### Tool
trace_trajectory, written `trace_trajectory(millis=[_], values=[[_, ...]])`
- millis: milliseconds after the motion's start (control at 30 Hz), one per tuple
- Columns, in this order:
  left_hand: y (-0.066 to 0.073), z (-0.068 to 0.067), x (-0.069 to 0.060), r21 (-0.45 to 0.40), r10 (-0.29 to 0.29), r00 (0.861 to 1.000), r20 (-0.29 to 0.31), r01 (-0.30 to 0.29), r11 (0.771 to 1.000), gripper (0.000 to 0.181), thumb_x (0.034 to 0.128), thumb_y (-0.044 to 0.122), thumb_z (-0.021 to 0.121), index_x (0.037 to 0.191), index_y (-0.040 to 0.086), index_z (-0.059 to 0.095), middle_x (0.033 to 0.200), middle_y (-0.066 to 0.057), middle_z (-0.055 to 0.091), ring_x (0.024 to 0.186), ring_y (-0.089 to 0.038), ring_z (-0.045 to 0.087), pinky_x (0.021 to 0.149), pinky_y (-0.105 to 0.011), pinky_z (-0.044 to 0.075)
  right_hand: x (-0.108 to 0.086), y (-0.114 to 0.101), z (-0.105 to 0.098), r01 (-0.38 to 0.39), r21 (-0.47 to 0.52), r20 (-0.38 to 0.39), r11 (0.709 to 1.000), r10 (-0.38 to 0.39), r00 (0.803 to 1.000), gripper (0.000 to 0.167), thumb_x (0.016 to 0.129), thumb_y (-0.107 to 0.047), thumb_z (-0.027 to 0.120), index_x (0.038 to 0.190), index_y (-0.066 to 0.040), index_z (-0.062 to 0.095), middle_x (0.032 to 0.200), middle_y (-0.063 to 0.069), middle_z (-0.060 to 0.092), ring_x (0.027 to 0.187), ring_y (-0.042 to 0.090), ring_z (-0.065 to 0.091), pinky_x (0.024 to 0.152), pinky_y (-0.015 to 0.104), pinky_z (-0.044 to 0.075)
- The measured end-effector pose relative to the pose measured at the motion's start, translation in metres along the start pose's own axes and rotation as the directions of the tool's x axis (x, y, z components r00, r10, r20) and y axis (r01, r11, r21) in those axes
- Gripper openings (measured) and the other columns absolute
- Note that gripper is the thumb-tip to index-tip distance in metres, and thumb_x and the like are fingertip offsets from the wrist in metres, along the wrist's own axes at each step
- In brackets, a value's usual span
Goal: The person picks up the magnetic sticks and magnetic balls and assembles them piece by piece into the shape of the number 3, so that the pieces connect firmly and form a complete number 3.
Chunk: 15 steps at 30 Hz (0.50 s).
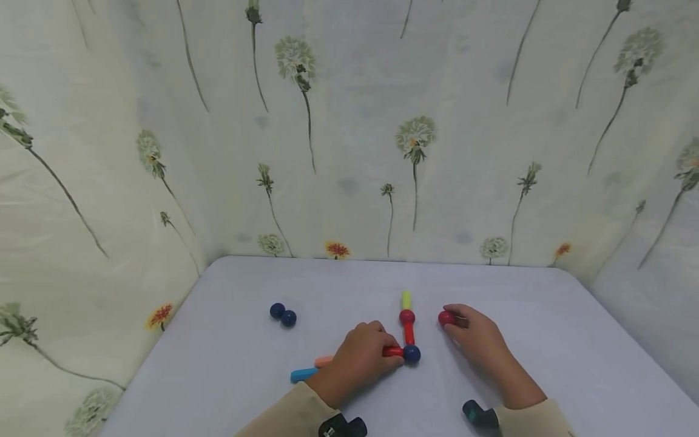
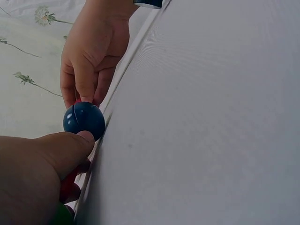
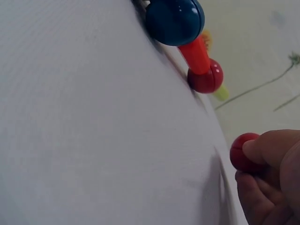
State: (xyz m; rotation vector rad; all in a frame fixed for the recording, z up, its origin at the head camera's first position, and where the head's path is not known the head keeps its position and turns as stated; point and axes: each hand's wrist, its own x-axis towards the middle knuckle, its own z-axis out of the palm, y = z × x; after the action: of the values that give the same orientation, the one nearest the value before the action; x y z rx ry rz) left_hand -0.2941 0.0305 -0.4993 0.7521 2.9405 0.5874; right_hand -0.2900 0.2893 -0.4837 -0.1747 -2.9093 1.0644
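With fingers and thumb, my left hand (image 1: 361, 357) grips a red stick (image 1: 392, 351) whose end meets a dark blue ball (image 1: 412, 354). From that ball a second red stick (image 1: 409, 334) runs away to a red ball (image 1: 406, 317), and a yellow-green stick (image 1: 406, 300) extends beyond it. In the left wrist view my left thumb lies against the blue ball (image 2: 84, 121), and something green (image 2: 62, 215) shows under the hand. My right hand (image 1: 480, 340) pinches a separate red ball (image 3: 243, 152) between thumb and fingers, right of the joined pieces.
Two dark blue balls (image 1: 283, 314) lie together at the left of the white table (image 1: 235, 352). A blue stick (image 1: 303, 375) and an orange stick (image 1: 323, 361) lie partly hidden behind my left forearm. A flower-patterned curtain (image 1: 349, 152) hangs along the table's back edge.
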Motion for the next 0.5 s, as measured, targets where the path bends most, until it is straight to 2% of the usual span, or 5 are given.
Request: trace_trajectory(millis=[333, 500], values=[[-0.003, -0.003, 0.002, -0.028, -0.006, 1.000, 0.015, 0.006, 1.000, 0.020, 0.0876, 0.052, 0.082, 0.101, 0.038, 0.081, 0.097, 0.014, 0.058, 0.089, -0.006, 0.049, 0.069, -0.024, 0.043, 0.032, -0.010, 0.005, -0.007, 0.056, 0.005, 0.998, 0.007, 1.000, 0.049, 0.102, -0.023, 0.068, 0.149, -0.015, 0.056, 0.146, 0.018, 0.060, 0.133, 0.039, 0.058, 0.103, 0.053, 0.054], [-0.001, -0.002, 0.001, -0.012, -0.005, 1.000, 0.006, 0.005, 1.000, 0.020, 0.0872, 0.052, 0.083, 0.101, 0.037, 0.081, 0.095, 0.014, 0.058, 0.089, -0.005, 0.049, 0.068, -0.023, 0.043, 0.047, -0.018, 0.003, 0.050, 0.064, -0.005, 0.997, -0.050, 0.999, 0.048, 0.103, -0.022, 0.067, 0.149, -0.013, 0.056, 0.145, 0.018, 0.061, 0.132, 0.040, 0.060, 0.104, 0.054, 0.053]])
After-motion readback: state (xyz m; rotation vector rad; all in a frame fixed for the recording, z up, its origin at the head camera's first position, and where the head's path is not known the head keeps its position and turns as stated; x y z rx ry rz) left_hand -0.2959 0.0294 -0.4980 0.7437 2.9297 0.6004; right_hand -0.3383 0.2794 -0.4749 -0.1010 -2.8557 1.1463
